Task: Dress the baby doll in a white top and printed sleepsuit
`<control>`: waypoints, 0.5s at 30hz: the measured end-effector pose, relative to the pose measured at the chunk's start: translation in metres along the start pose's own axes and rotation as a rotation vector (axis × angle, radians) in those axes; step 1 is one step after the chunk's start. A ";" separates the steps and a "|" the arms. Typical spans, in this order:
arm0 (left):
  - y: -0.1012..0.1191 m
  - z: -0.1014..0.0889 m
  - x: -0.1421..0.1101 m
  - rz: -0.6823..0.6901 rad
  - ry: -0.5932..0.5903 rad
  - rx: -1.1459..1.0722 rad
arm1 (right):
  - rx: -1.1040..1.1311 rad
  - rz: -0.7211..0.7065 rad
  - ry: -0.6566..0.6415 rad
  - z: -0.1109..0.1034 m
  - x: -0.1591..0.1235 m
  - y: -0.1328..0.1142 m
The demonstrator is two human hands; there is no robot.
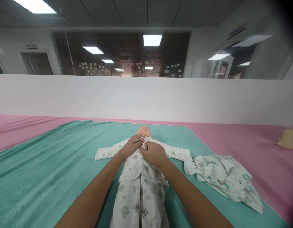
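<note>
A baby doll [143, 130] lies on its back on a green sheet [53, 171], its head away from me. It wears a white baby jacket [130, 169] printed with small animals, sleeves spread out to both sides, and matching trousers [127, 202]. At the upper chest, just below the neck, both of my hands meet on the jacket's front edge. My left hand [134, 145] has its fingers closed on the cloth there. Close beside it, my right hand [154, 153] pinches the same front edge. Whatever fastener lies under the fingertips is hidden.
A crumpled white garment with green-blue prints [227, 177] lies right of the doll, touching its sleeve. Pink cloth [267, 145] shows around the green sheet. A yellowish object [289, 138] sits at the far right edge. Behind the bed stands a low white wall [146, 98] with windows above.
</note>
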State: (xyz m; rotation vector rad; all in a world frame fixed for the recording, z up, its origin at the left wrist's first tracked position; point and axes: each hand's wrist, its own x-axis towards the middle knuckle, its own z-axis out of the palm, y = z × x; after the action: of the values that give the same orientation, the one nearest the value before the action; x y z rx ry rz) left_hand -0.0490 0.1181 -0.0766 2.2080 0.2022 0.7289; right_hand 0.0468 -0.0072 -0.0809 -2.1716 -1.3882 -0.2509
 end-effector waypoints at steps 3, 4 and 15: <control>0.005 -0.001 -0.001 0.000 -0.003 0.030 | -0.006 -0.035 0.050 0.001 -0.003 -0.004; 0.006 -0.002 -0.001 -0.001 -0.008 0.037 | 0.018 -0.048 0.058 0.001 -0.003 -0.003; 0.011 -0.001 -0.002 -0.016 -0.047 0.015 | 0.402 -0.029 0.098 0.010 0.005 0.014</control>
State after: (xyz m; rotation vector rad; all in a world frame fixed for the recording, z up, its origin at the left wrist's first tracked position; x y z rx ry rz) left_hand -0.0520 0.1112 -0.0686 2.2330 0.2028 0.6683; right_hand 0.0597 -0.0029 -0.0916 -1.7873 -1.2892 -0.0773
